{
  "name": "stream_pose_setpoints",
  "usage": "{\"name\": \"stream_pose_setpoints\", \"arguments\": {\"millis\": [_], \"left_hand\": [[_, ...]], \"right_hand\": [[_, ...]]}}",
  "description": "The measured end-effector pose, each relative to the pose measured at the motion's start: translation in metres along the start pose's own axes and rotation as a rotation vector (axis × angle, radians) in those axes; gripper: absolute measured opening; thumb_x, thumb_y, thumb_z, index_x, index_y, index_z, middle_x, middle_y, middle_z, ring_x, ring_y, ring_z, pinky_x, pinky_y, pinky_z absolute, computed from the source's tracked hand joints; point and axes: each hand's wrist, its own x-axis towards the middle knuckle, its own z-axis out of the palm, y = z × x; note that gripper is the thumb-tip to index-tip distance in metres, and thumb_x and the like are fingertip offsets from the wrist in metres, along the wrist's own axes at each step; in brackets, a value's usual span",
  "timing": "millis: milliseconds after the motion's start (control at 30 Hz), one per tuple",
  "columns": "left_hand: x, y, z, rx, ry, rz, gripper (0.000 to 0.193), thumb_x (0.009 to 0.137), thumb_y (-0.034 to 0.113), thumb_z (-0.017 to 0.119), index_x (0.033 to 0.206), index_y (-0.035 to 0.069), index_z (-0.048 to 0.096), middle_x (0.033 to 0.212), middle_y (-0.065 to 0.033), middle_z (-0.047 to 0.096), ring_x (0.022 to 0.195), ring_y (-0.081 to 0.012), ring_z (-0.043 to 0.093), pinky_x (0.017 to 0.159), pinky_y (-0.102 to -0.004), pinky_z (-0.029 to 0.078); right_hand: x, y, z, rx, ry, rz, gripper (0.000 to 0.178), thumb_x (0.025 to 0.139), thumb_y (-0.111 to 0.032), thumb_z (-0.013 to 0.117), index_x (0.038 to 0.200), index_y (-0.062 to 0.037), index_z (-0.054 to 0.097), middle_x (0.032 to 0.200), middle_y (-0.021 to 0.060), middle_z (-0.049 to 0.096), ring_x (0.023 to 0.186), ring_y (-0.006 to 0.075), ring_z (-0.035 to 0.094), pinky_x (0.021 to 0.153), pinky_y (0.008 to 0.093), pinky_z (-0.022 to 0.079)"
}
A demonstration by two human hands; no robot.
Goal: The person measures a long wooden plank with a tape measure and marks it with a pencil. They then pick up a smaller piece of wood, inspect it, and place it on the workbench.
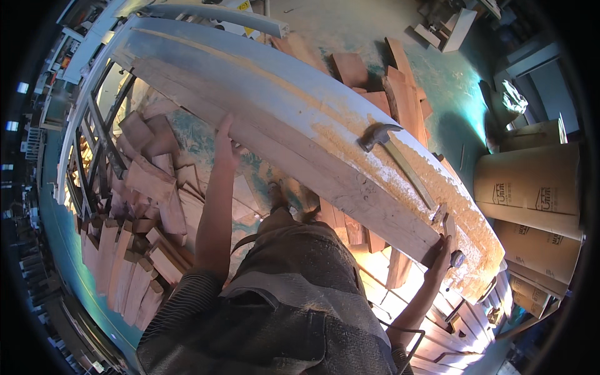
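A long, rough wooden board (300, 159) lies along the near edge of a grey metal table (250, 62), which the fisheye view bends. My left hand (227, 134) grips the board's near edge left of its middle, with some fingers hidden by the wood. Around the board's right end my right hand (441, 255) is closed, beside a dark round knob (457, 258). A claw hammer (403, 164) with a wooden handle rests on the table beyond the board, its head toward the far edge. Near my right fingers sits a small upright piece (449, 225) whose kind I cannot make out.
Sawdust (465, 250) covers the table's right part. Wood offcuts (150, 181) are heaped on the floor at left, by a dark metal frame (100, 131). More planks (403, 94) lie beyond the table. Large cardboard rolls or drums (528, 187) stand at right.
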Motion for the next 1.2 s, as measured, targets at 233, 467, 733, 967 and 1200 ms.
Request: {"name": "stream_pose_setpoints", "arguments": {"millis": [233,467,733,967,1200], "left_hand": [[0.016,-0.012,-0.018,-0.091,0.043,0.029,0.082,0.089,0.042,0.077,0.153,0.01,0.037,0.147,-0.0116,0.045,0.134,-0.0312,0.048,0.109,-0.0492,0.043],[0.018,-0.024,-0.067,-0.186,-0.133,0.103,0.048,0.101,0.034,0.064,0.141,0.008,0.055,0.134,-0.0076,0.062,0.124,-0.0237,0.058,0.104,-0.043,0.048],[0.0,-0.02,-0.062,-0.539,-0.45,0.082,0.05,0.106,0.045,0.051,0.142,0.009,0.055,0.136,-0.0086,0.063,0.122,-0.029,0.061,0.105,-0.0494,0.05],[0.002,-0.021,-0.069,-0.679,-0.52,-0.023,0.062,0.105,0.056,0.048,0.149,0.013,0.05,0.147,-0.0095,0.057,0.129,-0.0316,0.058,0.108,-0.0525,0.047],[-0.007,-0.03,-0.069,-0.723,-0.409,-0.008,0.069,0.103,0.062,0.049,0.153,0.015,0.047,0.154,-0.0082,0.051,0.138,-0.0334,0.049,0.115,-0.0552,0.039]], "right_hand": [[-0.014,-0.02,0.018,-0.109,-0.009,0.0,0.062,0.098,-0.054,0.06,0.132,-0.0031,0.066,0.12,0.0056,0.062,0.11,0.0174,0.057,0.099,0.0322,0.042],[-0.042,0.011,0.016,0.003,0.098,-0.199,0.049,0.106,-0.036,0.051,0.133,0.0036,0.065,0.135,0.0125,0.065,0.128,0.0209,0.056,0.113,0.0345,0.038],[-0.069,0.026,0.02,0.086,0.115,-0.287,0.055,0.107,-0.035,0.041,0.138,0.0077,0.057,0.137,0.0167,0.063,0.13,0.0283,0.055,0.115,0.0401,0.036],[-0.07,0.032,0.021,0.092,0.12,-0.345,0.058,0.106,-0.033,0.04,0.144,0.0087,0.051,0.14,0.0201,0.06,0.132,0.0296,0.054,0.116,0.0414,0.036],[-0.081,0.049,0.017,0.135,0.128,-0.296,0.066,0.102,-0.044,0.047,0.149,0.0022,0.049,0.144,0.0177,0.056,0.135,0.0313,0.052,0.116,0.0435,0.037]]}}
